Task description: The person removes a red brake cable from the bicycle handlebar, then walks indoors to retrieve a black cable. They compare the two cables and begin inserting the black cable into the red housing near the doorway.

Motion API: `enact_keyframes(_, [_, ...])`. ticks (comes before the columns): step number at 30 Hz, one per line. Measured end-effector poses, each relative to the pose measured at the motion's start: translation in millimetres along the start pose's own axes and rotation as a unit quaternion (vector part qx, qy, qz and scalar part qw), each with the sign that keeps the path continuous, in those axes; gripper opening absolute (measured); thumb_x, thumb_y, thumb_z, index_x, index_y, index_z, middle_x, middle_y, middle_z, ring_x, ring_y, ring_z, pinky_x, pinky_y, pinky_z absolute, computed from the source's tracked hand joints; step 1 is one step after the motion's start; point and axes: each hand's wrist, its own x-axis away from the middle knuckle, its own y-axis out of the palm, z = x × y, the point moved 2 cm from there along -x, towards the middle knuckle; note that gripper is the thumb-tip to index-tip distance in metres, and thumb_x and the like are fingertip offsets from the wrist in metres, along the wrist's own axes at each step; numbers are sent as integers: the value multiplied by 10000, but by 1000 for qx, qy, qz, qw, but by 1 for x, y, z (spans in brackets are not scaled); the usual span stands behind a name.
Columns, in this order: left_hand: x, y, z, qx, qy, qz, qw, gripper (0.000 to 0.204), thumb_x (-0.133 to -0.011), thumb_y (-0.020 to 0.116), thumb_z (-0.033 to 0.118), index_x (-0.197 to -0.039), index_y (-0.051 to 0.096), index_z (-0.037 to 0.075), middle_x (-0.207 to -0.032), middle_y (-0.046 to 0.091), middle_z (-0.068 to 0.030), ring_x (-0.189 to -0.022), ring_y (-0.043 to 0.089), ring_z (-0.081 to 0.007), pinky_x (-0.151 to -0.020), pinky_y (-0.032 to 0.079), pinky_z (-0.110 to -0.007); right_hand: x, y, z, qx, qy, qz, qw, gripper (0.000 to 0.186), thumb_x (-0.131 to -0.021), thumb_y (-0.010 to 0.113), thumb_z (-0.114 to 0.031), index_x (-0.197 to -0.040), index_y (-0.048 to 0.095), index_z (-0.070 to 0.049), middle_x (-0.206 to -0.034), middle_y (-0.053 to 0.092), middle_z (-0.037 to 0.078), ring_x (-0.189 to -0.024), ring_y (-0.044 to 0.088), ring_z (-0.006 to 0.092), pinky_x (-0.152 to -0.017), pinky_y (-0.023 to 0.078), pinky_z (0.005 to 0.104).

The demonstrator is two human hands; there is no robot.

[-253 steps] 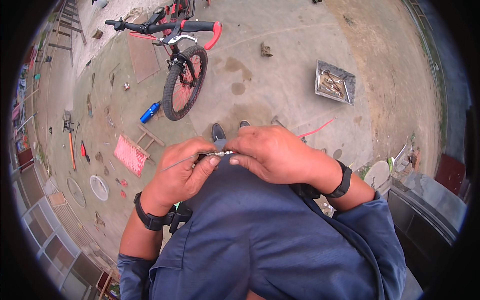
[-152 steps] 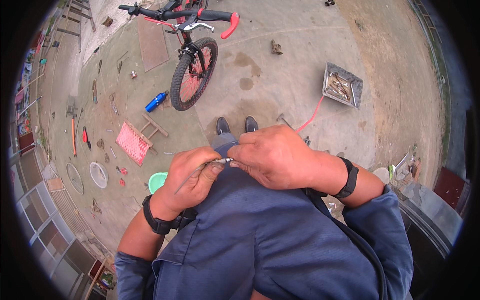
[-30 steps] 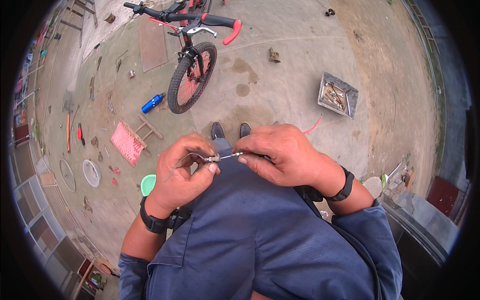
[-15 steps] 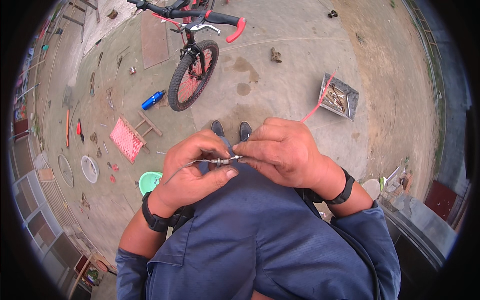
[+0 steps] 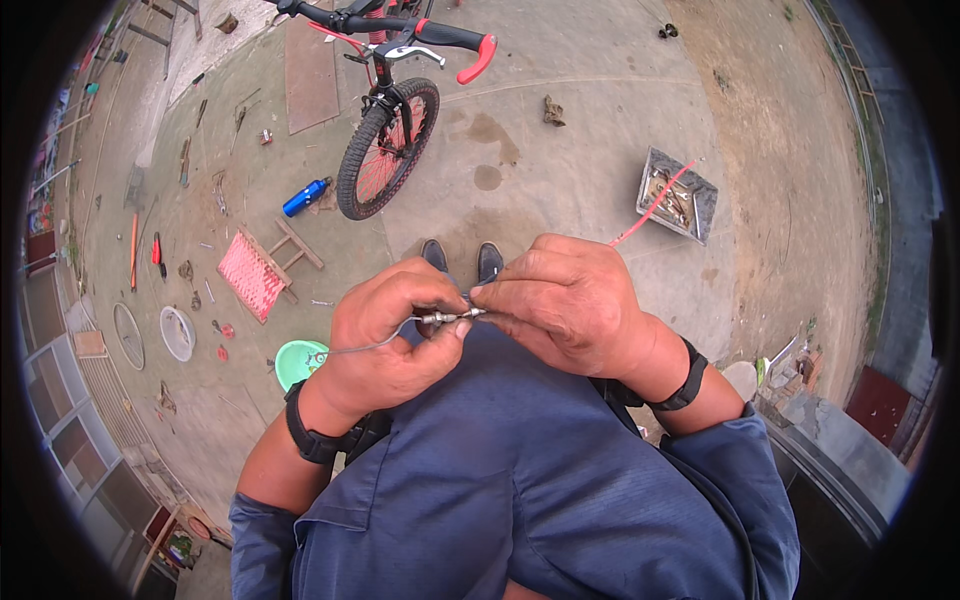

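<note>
My left hand [image 5: 393, 335] is closed around a small metal cable fitting [image 5: 442, 318], with a thin grey wire [image 5: 370, 347] trailing leftward. My right hand [image 5: 560, 305] pinches the fitting's smaller end, fingertips close to the left thumb; part of the piece is hidden by fingers. Both hands are over my dark blue trousers, above my shoes. A red cable [image 5: 650, 210] extends up from behind my right hand, across the tool tray's view.
A black and red bicycle [image 5: 390, 130] stands ahead. A grey tool tray [image 5: 705, 205] is right. A blue bottle [image 5: 305, 198], pink-seated stool [image 5: 250, 275], white bucket [image 5: 178, 333], green basin [image 5: 292, 365], orange-handled tool [image 5: 134, 250] and scattered tools lie left.
Compared with one second ago, the hands are closer and the metal pieces nearer together. The red cable has swung up across the tray, and the grey wire trails lower and more sideways.
</note>
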Motion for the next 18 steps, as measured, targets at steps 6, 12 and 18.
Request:
enact_keyframes(6, [-1,0,1,-13,12,10,1000,230,-731,713,-40,-904,588,42,-799,627,-76,-621,590,-159,-546,467,-280,-2,0,0,1,-3,1,1000,264,-670,770,-113,-927,718,-92,-752,587,10,-653,565,198,-552,473,326])
enact_keyframes(12, [-2,1,2,-14,5,12,1000,230,-720,704,-46,-889,577,44,-791,625,-78,-620,593,-168,-543,465,-285,-3,-4,-1,4,7,-3,1000,263,-669,768,-104,-926,715,-87,-789,607,24,-685,577,212,-580,481,331])
enact_keyframes(18, [-5,2,2,-23,19,19,999,236,-705,692,-58,-879,572,46,-778,622,-79,-614,595,-183,-535,460,-291,-6,-5,-2,-8,17,-1,1000,256,-668,775,-94,-915,710,-80,-822,614,45,-712,579,234,-615,487,344])
